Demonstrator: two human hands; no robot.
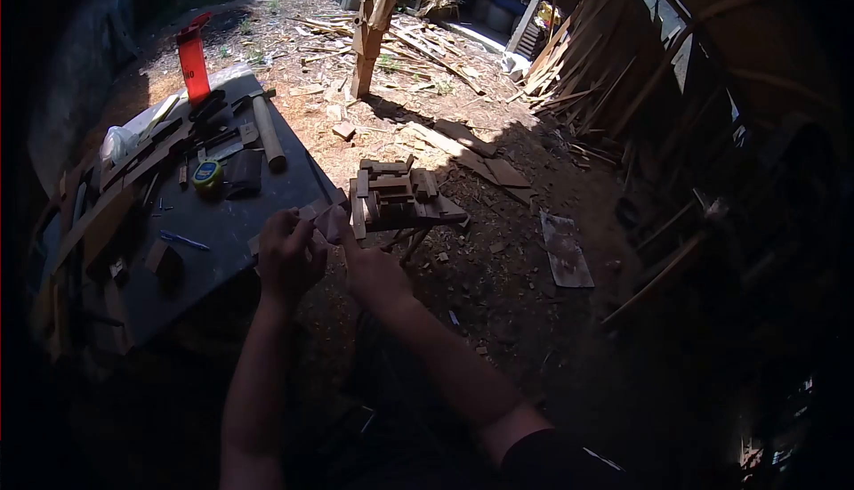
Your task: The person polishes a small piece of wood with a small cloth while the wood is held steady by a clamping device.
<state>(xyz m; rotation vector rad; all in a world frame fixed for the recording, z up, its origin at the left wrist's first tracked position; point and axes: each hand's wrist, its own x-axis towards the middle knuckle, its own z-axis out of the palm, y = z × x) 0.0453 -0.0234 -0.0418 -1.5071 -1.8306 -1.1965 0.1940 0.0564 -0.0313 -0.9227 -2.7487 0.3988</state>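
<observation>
Between my hands, beside the table's edge, is a small, flat pinkish-brown piece (330, 222), too dark to tell whether it is wood or sandpaper. My left hand (290, 257) is closed on its left side, fingers curled. From the right, my right hand (374, 275) grips the same piece, with the index finger lying along its edge. Just beyond my fingers, a partly built wooden block assembly (391, 189) rests on a small stand (436, 215).
The dark table (236, 250) at left carries a tape measure (208, 176), a mallet (268, 134), a blue pen (184, 241), a red bottle (194, 67) and wood strips. A wooden post (370, 32) stands ahead. Scrap planks (569, 63) lean at right; offcuts litter the ground.
</observation>
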